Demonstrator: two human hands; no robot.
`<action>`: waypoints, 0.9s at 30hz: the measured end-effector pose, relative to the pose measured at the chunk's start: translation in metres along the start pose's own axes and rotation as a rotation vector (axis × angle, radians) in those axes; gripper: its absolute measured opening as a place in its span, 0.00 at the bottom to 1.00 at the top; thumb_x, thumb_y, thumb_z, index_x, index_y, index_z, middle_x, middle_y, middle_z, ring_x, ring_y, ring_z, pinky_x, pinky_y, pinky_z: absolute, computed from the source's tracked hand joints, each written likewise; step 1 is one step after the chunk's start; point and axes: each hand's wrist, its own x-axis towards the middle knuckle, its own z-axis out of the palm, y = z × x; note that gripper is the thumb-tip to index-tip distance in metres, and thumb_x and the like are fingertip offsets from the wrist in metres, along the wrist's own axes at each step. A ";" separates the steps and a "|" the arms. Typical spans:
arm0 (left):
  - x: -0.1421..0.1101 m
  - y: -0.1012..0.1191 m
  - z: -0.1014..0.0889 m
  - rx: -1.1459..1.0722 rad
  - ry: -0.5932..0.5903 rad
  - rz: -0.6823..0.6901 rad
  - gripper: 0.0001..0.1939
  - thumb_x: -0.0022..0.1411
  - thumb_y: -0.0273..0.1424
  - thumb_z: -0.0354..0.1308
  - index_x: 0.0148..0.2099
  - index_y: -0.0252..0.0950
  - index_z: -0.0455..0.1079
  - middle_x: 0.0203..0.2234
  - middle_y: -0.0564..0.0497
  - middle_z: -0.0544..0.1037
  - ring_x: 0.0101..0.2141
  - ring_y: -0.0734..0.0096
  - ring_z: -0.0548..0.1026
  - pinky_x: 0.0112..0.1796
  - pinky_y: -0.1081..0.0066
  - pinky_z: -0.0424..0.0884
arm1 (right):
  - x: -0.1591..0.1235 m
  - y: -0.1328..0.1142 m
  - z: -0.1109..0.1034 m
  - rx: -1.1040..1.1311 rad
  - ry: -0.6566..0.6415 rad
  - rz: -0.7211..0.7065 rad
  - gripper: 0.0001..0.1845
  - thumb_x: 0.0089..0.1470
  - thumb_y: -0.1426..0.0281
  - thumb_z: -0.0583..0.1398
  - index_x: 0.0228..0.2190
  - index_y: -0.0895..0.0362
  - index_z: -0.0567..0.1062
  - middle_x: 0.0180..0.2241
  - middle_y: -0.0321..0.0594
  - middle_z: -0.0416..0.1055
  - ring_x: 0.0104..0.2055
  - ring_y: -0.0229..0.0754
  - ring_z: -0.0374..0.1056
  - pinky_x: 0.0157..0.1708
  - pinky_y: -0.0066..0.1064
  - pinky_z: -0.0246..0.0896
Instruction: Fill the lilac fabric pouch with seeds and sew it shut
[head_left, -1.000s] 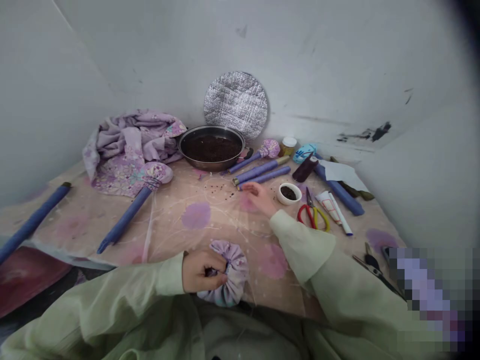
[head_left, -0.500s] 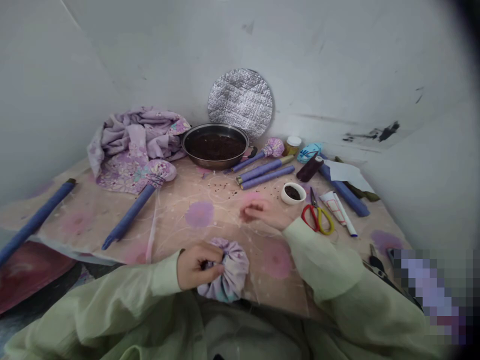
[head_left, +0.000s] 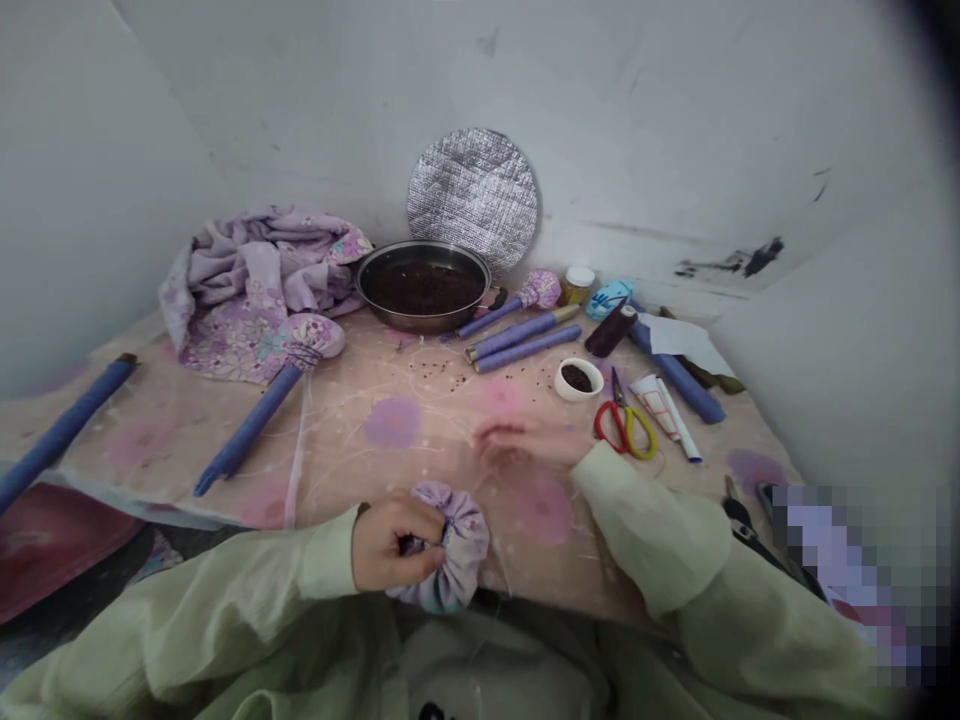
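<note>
My left hand (head_left: pixel 394 543) is closed around the gathered neck of a small purple floral fabric pouch (head_left: pixel 454 545) at the near edge of the table. My right hand (head_left: pixel 517 443) hovers over the pink tablecloth (head_left: pixel 337 440) a little beyond the pouch; it is smeared by motion, so its fingers cannot be read. A small white bowl of dark seeds (head_left: pixel 578 379) and red-and-yellow scissors (head_left: pixel 624 425) lie just past and to the right of my right hand.
A metal pan of dark seeds (head_left: pixel 422 287) stands at the back before a foil disc (head_left: pixel 472 197). Purple floral cloth (head_left: pixel 247 290) is heaped at the back left. Purple sticks with fabric heads (head_left: pixel 262 410), purple rods (head_left: pixel 525 340), a thread spool (head_left: pixel 609 331) and pliers (head_left: pixel 739 515) lie around.
My right hand has drawn back from near the white bowl toward me and the pouch. My left hand has kept its hold on the pouch.
</note>
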 end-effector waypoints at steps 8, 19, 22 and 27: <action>-0.001 0.001 0.002 -0.045 -0.054 -0.009 0.20 0.63 0.34 0.44 0.20 0.36 0.47 0.16 0.57 0.51 0.19 0.77 0.52 0.22 0.71 0.49 | -0.005 0.005 -0.025 -0.254 0.725 -0.275 0.12 0.50 0.65 0.56 0.36 0.56 0.72 0.40 0.44 0.73 0.41 0.41 0.69 0.45 0.38 0.63; 0.001 -0.003 0.002 -0.033 -0.061 0.007 0.20 0.63 0.33 0.45 0.20 0.36 0.46 0.16 0.57 0.50 0.19 0.77 0.52 0.22 0.73 0.49 | -0.063 -0.002 -0.049 -1.190 0.435 0.050 0.09 0.51 0.73 0.53 0.28 0.57 0.74 0.32 0.46 0.73 0.38 0.47 0.69 0.41 0.41 0.62; 0.001 -0.002 0.003 -0.031 -0.074 0.003 0.20 0.63 0.33 0.45 0.20 0.36 0.46 0.16 0.57 0.50 0.19 0.78 0.52 0.22 0.74 0.48 | -0.053 -0.009 -0.046 -1.193 0.552 -0.233 0.16 0.53 0.73 0.49 0.41 0.56 0.72 0.50 0.47 0.66 0.54 0.47 0.60 0.53 0.42 0.54; 0.001 -0.001 0.006 -0.041 -0.076 0.021 0.20 0.63 0.34 0.45 0.20 0.36 0.46 0.15 0.57 0.50 0.18 0.78 0.51 0.21 0.74 0.48 | -0.045 -0.015 -0.055 -1.018 0.470 -0.050 0.12 0.54 0.69 0.51 0.30 0.58 0.73 0.29 0.44 0.74 0.31 0.42 0.70 0.35 0.37 0.65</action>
